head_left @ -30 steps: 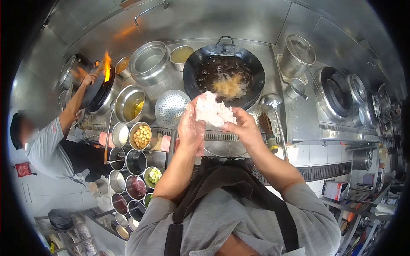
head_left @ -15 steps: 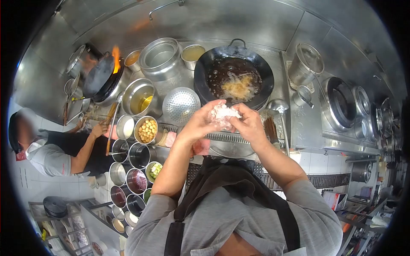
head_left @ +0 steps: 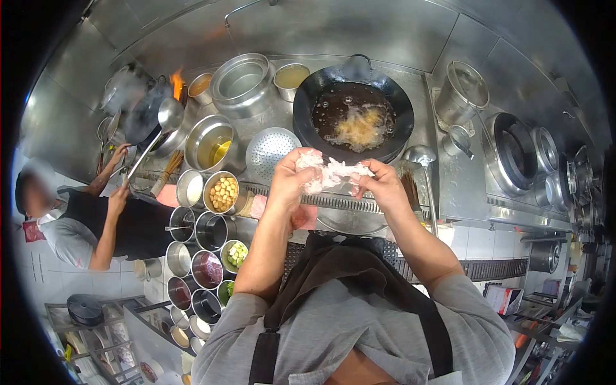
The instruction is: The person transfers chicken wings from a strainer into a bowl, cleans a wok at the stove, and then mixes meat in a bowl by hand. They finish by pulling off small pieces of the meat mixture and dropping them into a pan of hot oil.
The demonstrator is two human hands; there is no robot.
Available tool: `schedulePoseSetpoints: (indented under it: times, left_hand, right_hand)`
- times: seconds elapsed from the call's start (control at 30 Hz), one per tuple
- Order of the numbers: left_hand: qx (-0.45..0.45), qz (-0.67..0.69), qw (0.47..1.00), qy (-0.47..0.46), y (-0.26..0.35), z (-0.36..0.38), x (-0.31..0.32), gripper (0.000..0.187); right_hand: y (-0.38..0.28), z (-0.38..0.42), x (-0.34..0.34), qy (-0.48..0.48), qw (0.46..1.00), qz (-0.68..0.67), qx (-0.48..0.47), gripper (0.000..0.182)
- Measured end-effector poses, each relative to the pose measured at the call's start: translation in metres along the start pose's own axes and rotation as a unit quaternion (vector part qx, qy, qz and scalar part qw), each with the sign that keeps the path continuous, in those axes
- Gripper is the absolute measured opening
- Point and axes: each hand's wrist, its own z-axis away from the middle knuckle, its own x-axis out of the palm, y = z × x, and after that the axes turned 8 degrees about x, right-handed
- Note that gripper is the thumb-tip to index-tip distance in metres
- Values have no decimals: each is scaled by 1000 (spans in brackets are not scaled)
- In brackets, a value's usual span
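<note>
Pale pink, white-dusted raw meat (head_left: 330, 174) stretches between my two hands, just in front of the wok. My left hand (head_left: 287, 181) is closed around the larger clump. At the other end, the thumb and fingers of my right hand (head_left: 385, 185) pinch a strip. Beyond them stands a black wok (head_left: 402, 109) of dark, bubbling oil (head_left: 332, 102), where golden pieces (head_left: 360, 128) float in foam. A perforated skimmer (head_left: 271, 153) lies left of the wok, close to my left hand.
At left, a co-worker (head_left: 83, 218) holds a ladle (head_left: 169, 114) by a smoking, flaming wok (head_left: 144, 109). A pot of yellow oil (head_left: 194, 144) and several ingredient tins (head_left: 221, 196) stand left of me. Right of the wok rests another ladle (head_left: 420, 155).
My hands have moved apart, pulling the bunched meat into a longer stretch. The co-worker has raised a ladle, and more smoke hangs over the left wok.
</note>
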Motion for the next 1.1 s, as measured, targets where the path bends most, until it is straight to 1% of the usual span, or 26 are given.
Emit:
schedulePoseSetpoints:
  times: [0.07, 0.1, 0.17, 0.23, 0.27, 0.33, 0.37, 0.4, 0.47, 0.5, 0.53, 0.57, 0.6, 0.63, 0.67, 0.7, 0.73, 0.8, 0.83, 0.9, 0.93, 0.97, 1.0, 1.03, 1.07, 1.1]
  left_hand:
    - [-4, 15, 1000, -4, 2, 1, 0, 33]
    - [-16, -4, 1000, -22, 4, 2, 1, 33]
    - [-25, -24, 999, -40, 5, 3, 1, 34]
    - [-56, -67, 992, -97, 4, 5, 4, 36]
    - [-57, -66, 991, -97, 3, 7, 6, 36]
    - [-83, -111, 980, -142, 4, 10, 13, 39]
    - [-58, -131, 978, -151, 0, 11, 17, 40]
    - [-58, -131, 978, -151, -5, 10, 16, 40]
    - [-46, -265, 947, -177, -16, 8, 13, 33]
    - [-19, -315, 936, -158, -15, 8, 17, 27]
    - [-19, -315, 936, -158, -17, 8, 18, 27]
    - [-11, -362, 920, -149, -20, 7, 19, 26]
    - [-4, -408, 902, -141, -22, 6, 20, 26]
    - [-4, -408, 902, -141, -23, 7, 21, 26]
    - [34, -444, 886, -128, -24, 6, 22, 24]
    - [72, -480, 867, -114, -25, 6, 23, 22]
    - [72, -480, 867, -114, -26, 5, 21, 22]
    - [46, -501, 861, -78, -30, 1, 16, 21]
    - [47, -500, 861, -79, -33, 0, 11, 21]
    - [-25, -428, 901, -62, -38, -1, -2, 18]
    - [-24, -428, 901, -63, -41, -1, -6, 18]
    - [-33, -336, 940, -55, -43, 0, -10, 16]
    - [-41, -241, 969, -47, -40, 1, -9, 14]
    - [-41, -239, 969, -47, -37, 3, -7, 14]
    - [-64, -177, 982, -24, -35, 5, -5, 14]
    - [-87, -115, 990, -1, -31, 7, -2, 15]
  right_hand:
    - [-3, 5, -1, -5, 1000, 18, 17, 15]
    - [-1, 6, -1, -5, 1000, 18, 18, 15]
    - [1, 5, 1, -10, 1000, -24, 8, 14]
    - [1, 5, 4, -11, 1000, -8, 4, 14]
    - [1, 6, 5, -11, 1000, 8, 3, 15]
    - [1, 8, 6, -18, 1000, 12, 4, 15]
    - [1, 7, 7, -26, 1000, 17, 3, 16]
    - [2, 7, 7, -27, 999, 17, 3, 16]
    - [4, 7, 5, 2, 998, 53, 45, 18]
    - [3, 8, 5, 2, 998, 54, 45, 18]
    - [0, 10, 6, 18, 991, 115, 61, 17]
    - [-1, 11, 6, 35, 981, 175, 78, 17]
    - [1, 12, 5, 35, 981, 175, 79, 17]
    - [3, 11, 4, 37, 979, 189, 59, 16]
    - [4, 11, 3, 38, 978, 203, 38, 16]
    - [4, 13, 4, 38, 978, 203, 38, 16]
    - [2, 16, 4, 41, 981, 185, 30, 15]
    - [-5, 20, 4, 43, 985, 167, 22, 15]
    - [-10, 22, 4, 44, 985, 166, 21, 15]
    - [-11, 24, -2, 48, 985, 166, 19, 15]
    - [-5, 21, -7, 46, 992, 121, 5, 17]
    - [0, 18, -11, 43, 996, 76, -10, 18]
    - [3, 16, -12, 43, 996, 76, -10, 18]
    - [6, 14, -13, 82, 997, 7, 11, 20]
    - [9, 12, -15, 121, 990, -62, 33, 23]
    - [12, 8, -20, 127, 986, -98, 54, 23]
